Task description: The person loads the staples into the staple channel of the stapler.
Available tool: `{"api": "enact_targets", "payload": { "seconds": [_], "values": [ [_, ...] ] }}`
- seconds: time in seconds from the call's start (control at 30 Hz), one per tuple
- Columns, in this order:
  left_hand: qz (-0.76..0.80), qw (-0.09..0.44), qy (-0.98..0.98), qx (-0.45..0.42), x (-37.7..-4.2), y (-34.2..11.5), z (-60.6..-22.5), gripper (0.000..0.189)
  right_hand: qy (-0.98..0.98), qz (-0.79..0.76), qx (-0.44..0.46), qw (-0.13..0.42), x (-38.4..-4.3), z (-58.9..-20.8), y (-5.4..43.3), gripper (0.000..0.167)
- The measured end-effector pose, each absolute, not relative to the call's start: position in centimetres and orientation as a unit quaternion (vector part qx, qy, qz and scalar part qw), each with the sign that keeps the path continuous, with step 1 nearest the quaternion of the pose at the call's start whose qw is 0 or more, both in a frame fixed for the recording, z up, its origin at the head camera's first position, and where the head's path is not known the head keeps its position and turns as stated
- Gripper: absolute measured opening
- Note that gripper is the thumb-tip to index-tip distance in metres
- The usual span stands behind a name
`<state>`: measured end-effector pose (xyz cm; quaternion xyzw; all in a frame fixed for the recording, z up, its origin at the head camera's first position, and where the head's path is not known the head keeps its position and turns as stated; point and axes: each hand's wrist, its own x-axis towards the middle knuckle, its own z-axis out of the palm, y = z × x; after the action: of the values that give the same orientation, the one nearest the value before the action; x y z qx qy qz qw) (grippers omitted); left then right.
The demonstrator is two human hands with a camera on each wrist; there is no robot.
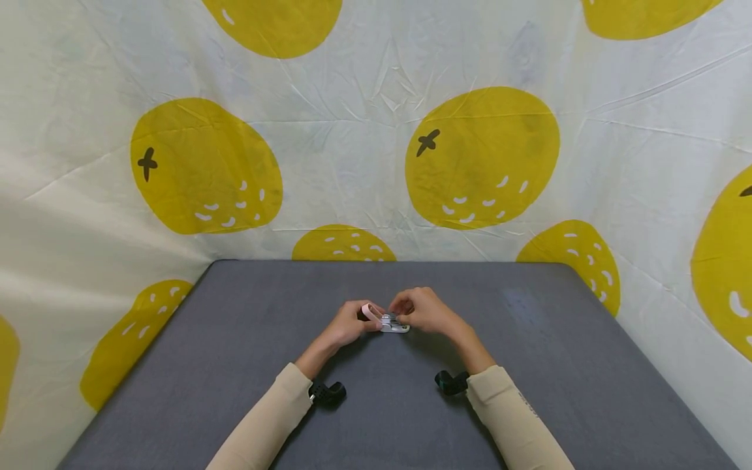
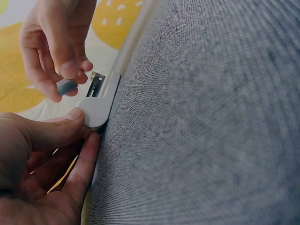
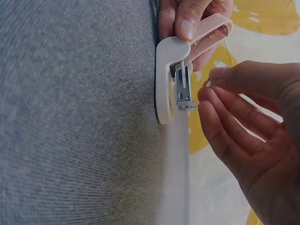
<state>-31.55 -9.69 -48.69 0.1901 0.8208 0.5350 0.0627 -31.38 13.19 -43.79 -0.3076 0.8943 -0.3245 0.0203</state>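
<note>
A small stapler (image 1: pixel 395 328) with a white base and a pink top cover (image 3: pixel 211 32) lies on the table, its cover swung up. My left hand (image 1: pixel 348 324) grips its hinge end between thumb and fingers. In the right wrist view the metal staple channel (image 3: pixel 183 86) is exposed. Just above that channel, my right hand (image 1: pixel 430 311) pinches a short strip of staples (image 2: pixel 67 86) between thumb and fingertips. The strip is apart from the channel in the left wrist view.
The grey cloth-covered table (image 1: pixel 376 418) extends around both hands. Behind it hangs a white curtain (image 1: pixel 346 163) printed with yellow fruit. A black wrist camera (image 1: pixel 330 393) is worn under the left wrist, and another black camera (image 1: pixel 451 383) at the right.
</note>
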Motion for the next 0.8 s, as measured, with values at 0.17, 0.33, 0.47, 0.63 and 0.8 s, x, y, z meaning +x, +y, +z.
{"api": "enact_targets", "payload": {
  "seconds": [0.17,0.33,0.47,0.63,0.8],
  "values": [
    [0.534,0.062,0.822,0.190,-31.7,-9.6,-48.6,0.026,0.895,-0.323,-0.306,0.018,-31.9,-44.1,13.3,0.015],
    [0.528,0.058,0.825,0.194,-31.9,-9.5,-48.6,0.026,0.896,-0.329,-0.299,0.023,-32.1,-44.4,13.3,0.013],
    [0.528,0.055,0.825,0.196,-31.9,-9.5,-48.7,0.025,0.897,-0.330,-0.292,0.020,-32.0,-44.7,13.1,0.013],
    [0.526,0.060,0.827,0.189,-31.9,-9.6,-48.8,0.024,0.901,-0.326,-0.286,0.016,-32.1,-44.9,13.0,0.012],
    [0.526,0.060,0.828,0.186,-31.8,-9.6,-48.7,0.024,0.900,-0.325,-0.291,0.005,-32.1,-45.1,12.8,0.012]
  ]
}}
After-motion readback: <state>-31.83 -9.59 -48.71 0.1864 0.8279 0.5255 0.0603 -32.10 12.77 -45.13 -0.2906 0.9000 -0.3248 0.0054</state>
